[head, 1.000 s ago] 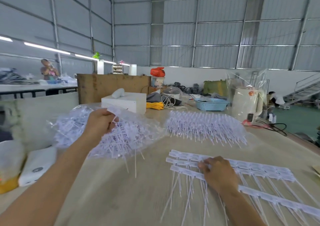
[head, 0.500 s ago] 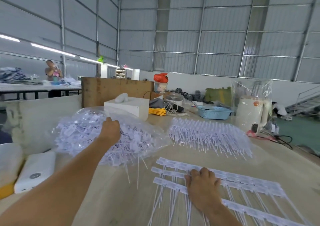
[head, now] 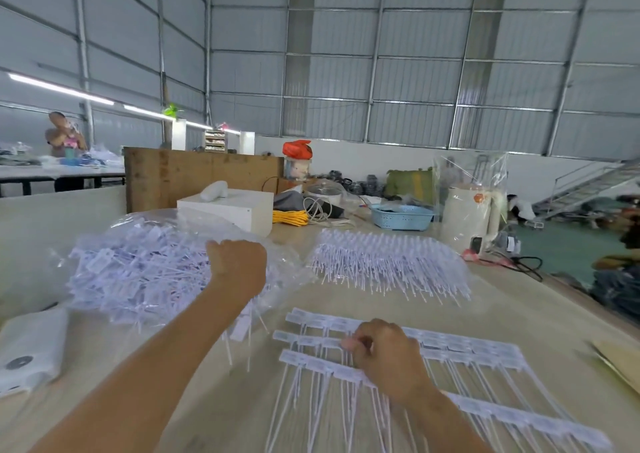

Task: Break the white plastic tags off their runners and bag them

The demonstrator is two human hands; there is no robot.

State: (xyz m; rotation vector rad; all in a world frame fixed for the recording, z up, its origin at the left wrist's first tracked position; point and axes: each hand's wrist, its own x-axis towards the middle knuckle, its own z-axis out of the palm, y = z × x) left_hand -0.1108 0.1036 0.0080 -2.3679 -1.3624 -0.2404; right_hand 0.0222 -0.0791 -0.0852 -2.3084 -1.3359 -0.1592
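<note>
The rows of white tags (head: 450, 352) lay flat on the bench (head: 519, 300), their runners' long axis running from near-left to far-right, thin tails pointing back toward me. I saw my right hand (head: 384, 355) resting on those rows, fingers curled and pinching a tag at the rows' left part. Left of the rows, my left hand (head: 239, 265) was fisted on the clear bag (head: 138, 269) of loose tags. Beyond the rows sat a heap of tags (head: 388, 262), tails pointing toward me.
</note>
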